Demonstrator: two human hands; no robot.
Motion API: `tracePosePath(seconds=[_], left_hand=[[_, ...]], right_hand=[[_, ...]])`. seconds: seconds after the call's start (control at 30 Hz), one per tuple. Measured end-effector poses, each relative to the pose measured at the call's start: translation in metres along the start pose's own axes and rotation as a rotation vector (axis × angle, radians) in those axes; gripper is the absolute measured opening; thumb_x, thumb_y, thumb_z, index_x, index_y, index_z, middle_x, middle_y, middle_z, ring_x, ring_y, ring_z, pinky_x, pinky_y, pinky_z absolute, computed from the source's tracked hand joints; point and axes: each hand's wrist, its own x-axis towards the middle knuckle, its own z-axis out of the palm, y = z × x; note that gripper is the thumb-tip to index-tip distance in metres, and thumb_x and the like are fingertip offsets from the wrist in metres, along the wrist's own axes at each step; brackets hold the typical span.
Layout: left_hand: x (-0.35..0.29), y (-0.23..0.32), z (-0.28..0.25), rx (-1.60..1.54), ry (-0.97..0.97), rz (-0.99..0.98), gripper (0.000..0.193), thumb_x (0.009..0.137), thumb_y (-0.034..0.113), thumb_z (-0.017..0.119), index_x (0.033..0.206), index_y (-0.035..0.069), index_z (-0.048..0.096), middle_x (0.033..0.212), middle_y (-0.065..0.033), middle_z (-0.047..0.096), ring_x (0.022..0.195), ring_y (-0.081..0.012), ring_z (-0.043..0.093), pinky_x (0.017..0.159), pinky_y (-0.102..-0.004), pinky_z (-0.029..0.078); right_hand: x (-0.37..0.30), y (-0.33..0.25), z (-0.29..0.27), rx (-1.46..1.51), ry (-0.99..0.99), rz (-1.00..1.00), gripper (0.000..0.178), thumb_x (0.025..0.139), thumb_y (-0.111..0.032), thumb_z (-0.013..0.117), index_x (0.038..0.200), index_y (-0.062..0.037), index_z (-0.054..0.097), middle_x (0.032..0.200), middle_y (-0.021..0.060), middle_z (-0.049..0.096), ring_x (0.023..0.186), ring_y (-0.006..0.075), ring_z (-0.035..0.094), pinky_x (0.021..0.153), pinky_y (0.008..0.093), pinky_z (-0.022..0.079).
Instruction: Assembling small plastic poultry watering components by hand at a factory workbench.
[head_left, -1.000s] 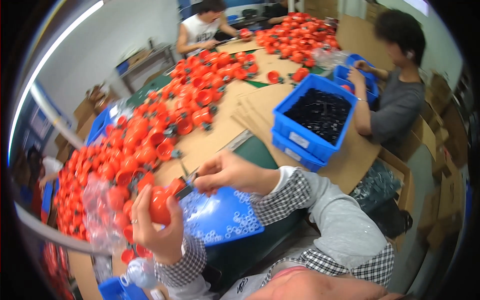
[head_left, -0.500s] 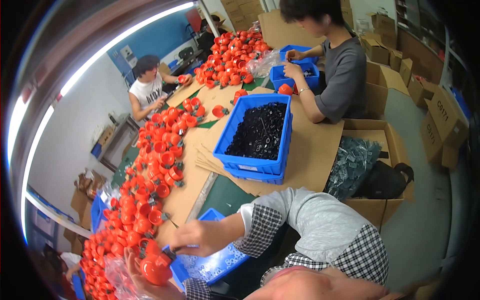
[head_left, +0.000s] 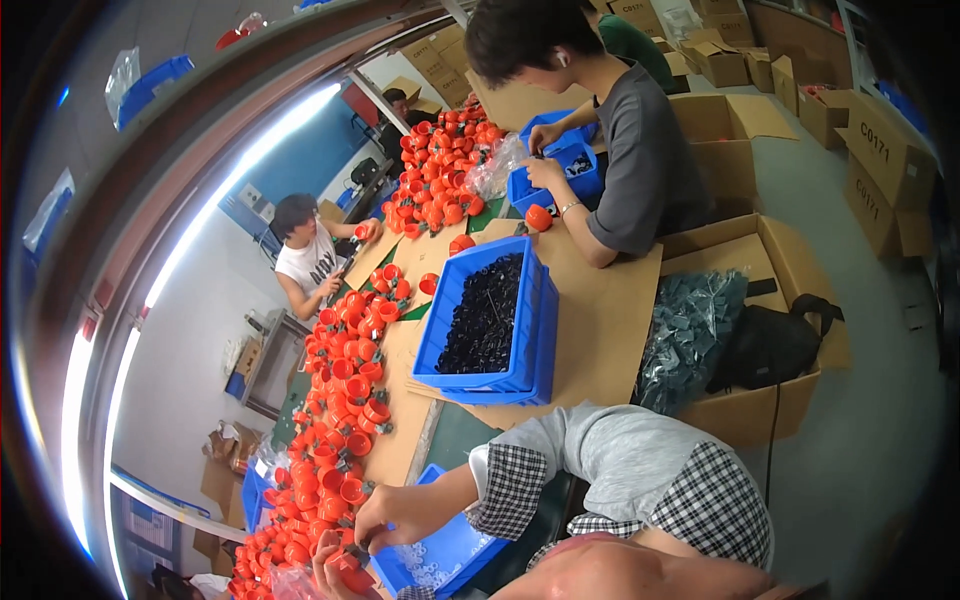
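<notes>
- Fingers of the right hand [head_left: 408, 515] draw close together over the tray's [head_left: 472, 545] left edge; whether they grip a small part, I cannot tell.
- Left hand [head_left: 328, 568] curls around a red cup [head_left: 350, 577], just left of the tray.
- That cup looks rounded, so a sideways push could twist it loose (I'd brace it lower).
- Should the right hand slip, it could scatter rings [head_left: 425, 562] inside the tray.
- Dropped, the cup could get lost in the heap [head_left: 325, 490] left of the tray.

Green table [head_left: 462, 432], cardboard [head_left: 592, 335], red parts [head_left: 358, 443], bins [head_left: 541, 350]
</notes>
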Motion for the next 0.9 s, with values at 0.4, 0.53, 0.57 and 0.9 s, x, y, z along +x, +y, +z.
tracePosePath(seconds=[0.4,0.53,0.57,0.9], left_hand=[[-0.008,0.029,0.005,0.162,0.074,-0.156,0.041,0.094,0.040,0.039,0.096,0.000,0.049,0.068,-0.0095,0.057,0.042,-0.0167,0.055,0.034,-0.0250,0.044],[-0.037,0.057,0.015,0.377,0.163,-0.131,0.055,0.088,0.049,0.049,0.102,-0.003,0.056,0.087,-0.0124,0.061,0.082,-0.0224,0.057,0.074,-0.0328,0.045],[-0.052,0.047,0.007,0.339,0.222,-0.158,0.048,0.089,0.043,0.050,0.102,-0.003,0.056,0.094,-0.0142,0.059,0.089,-0.0254,0.056,0.081,-0.0349,0.043],[-0.132,0.093,-0.021,0.464,0.180,-0.396,0.044,0.091,0.046,0.045,0.101,0.006,0.059,0.080,-0.0094,0.062,0.054,-0.0172,0.059,0.043,-0.0279,0.047]], right_hand=[[0.005,-0.006,-0.016,0.020,-0.047,-0.017,0.016,0.073,-0.002,0.065,0.088,0.0012,0.060,0.079,0.0145,0.061,0.072,0.0302,0.060,0.064,0.0367,0.047],[0.001,-0.022,-0.012,0.070,-0.107,-0.043,0.012,0.073,-0.001,0.063,0.083,0.0020,0.059,0.074,0.0158,0.062,0.069,0.0311,0.061,0.063,0.0371,0.046],[0.000,-0.027,-0.006,0.100,-0.094,-0.038,0.009,0.072,-0.001,0.063,0.079,0.0028,0.058,0.069,0.0168,0.062,0.065,0.0309,0.061,0.061,0.0363,0.046],[-0.035,-0.067,0.032,0.123,-0.245,-0.016,0.013,0.073,-0.006,0.064,0.083,0.0021,0.060,0.072,0.0169,0.061,0.068,0.0300,0.061,0.060,0.0369,0.046]])
